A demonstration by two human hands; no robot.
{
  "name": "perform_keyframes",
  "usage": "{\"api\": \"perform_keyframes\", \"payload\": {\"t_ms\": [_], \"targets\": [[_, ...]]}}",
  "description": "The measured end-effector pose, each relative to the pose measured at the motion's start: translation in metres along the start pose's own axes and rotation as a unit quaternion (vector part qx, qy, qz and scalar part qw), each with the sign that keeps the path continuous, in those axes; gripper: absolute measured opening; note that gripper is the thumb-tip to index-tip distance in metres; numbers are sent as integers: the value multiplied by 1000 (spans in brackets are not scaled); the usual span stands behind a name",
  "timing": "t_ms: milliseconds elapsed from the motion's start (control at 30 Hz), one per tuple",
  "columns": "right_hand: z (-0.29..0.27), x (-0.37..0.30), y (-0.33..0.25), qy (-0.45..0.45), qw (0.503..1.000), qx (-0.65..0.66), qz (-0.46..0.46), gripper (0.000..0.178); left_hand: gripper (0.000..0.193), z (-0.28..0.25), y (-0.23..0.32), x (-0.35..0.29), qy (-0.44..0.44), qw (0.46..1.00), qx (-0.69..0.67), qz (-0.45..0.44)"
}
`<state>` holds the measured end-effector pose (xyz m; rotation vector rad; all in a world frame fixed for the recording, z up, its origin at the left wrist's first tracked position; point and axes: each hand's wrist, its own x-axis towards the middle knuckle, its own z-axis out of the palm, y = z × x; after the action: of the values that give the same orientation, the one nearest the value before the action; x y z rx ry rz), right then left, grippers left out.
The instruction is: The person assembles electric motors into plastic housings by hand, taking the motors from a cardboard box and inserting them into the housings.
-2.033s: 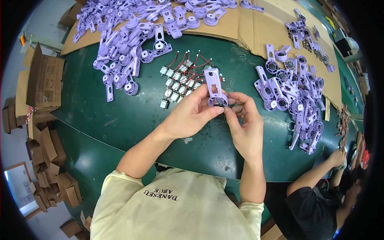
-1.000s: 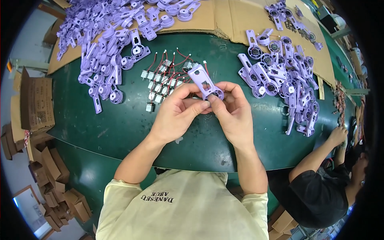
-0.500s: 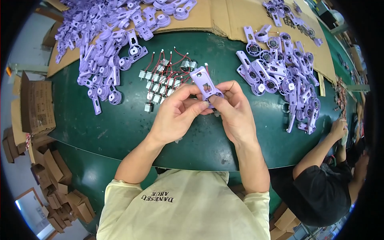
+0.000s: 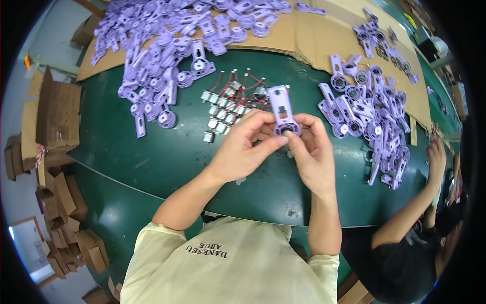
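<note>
Between my two hands is a purple plastic housing [image 4: 280, 101] with a flat handle part pointing away from me and a ring at the near end. A dark round piece, probably a motor, sits in the ring. My left hand [image 4: 248, 144] pinches the ring's left side with thumb and fingers. On the ring's other side, my right hand [image 4: 314, 147] grips it, its thumb pressed at the ring's near edge. Just beyond my left hand lie several small silver motors [image 4: 221, 112] with red and black wires.
A large heap of purple housings [image 4: 157, 45] covers cardboard [image 4: 273, 43] and table at the far left. More housings with dark inserts [image 4: 367, 109] pile up at right. Cardboard boxes [image 4: 58, 116] stand left. At the right edge a co-worker's arm [image 4: 415, 207] reaches over the green table [image 4: 142, 157].
My view has shifted, so the table's things appear farther right and mostly lower. My right thumb has drawn back from inside the ring to its near edge, showing the dark piece.
</note>
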<state>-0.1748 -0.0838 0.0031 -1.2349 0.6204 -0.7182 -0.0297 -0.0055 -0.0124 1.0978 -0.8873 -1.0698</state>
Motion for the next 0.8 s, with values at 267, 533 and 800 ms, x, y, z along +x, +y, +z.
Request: {"api": "perform_keyframes", "payload": {"t_ms": [267, 533, 800], "targets": [[-31, 0, 3, 184, 952, -228, -88, 27, 41, -13, 38, -5, 40, 958, 278, 56], [-22, 9, -11, 232, 874, -372, -211, 23, 30, -132, 78, -62, 195, 694, 692, -42], [31, -8, 9, -179, 842, -463, -211, 24, 41, -112, 65, -61, 135, 827, 546, -12]]}}
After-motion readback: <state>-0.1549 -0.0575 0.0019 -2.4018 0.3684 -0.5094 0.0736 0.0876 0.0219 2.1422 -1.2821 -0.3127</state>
